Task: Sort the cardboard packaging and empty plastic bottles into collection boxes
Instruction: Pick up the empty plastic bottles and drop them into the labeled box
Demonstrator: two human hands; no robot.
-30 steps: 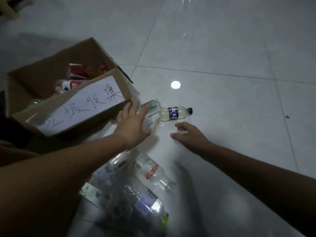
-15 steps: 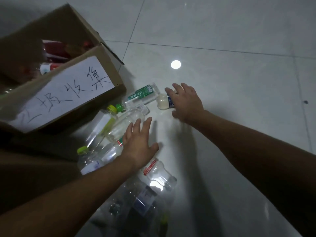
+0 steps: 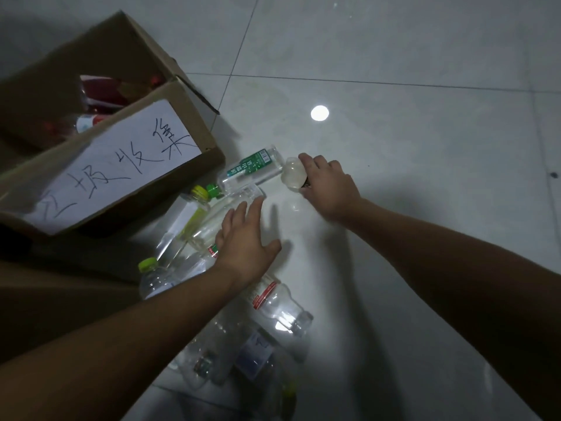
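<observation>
My right hand [image 3: 329, 189] is reached out ahead of me, fingers [image 3: 306, 161] curled over the top of a small cloudy-white plastic bottle [image 3: 293, 177] and closed around it, back of the hand up, wrist slightly bent. My right forearm runs back toward the lower right, bare. My left hand [image 3: 246, 244] is nearer, palm down, fingers straight and slightly spread, thumb splayed out to the right, gripping nothing. The left forearm runs back to the lower left.

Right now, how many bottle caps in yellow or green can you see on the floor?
3: a yellow cap and a green cap side by side near the box, a yellow-green cap lower left. Others may be hidden.
</observation>
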